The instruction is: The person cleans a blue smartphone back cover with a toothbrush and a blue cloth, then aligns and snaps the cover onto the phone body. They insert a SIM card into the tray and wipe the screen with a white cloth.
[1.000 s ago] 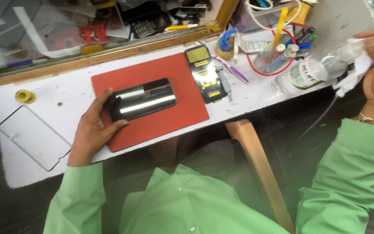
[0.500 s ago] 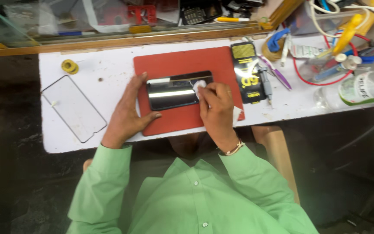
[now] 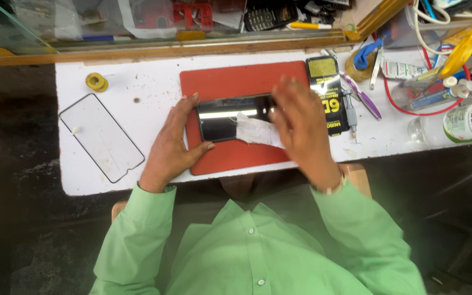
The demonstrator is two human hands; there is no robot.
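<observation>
A black phone lies screen-up on a red mat on the white table. My left hand steadies the phone's left end, thumb along its near edge. Over the phone's right end is my right hand, blurred with motion, pressing a white wipe onto the screen. My sleeves are green.
A loose glass screen protector lies at the table's left, a yellow tape roll behind it. A black-and-yellow package, tweezers, pens, a red cable and a clear bottle crowd the right. A wooden rail borders the back.
My right hand came from the bottle at the far right to the phone with the white wipe and now rubs across the screen. My left hand stayed on the phone's left end.
</observation>
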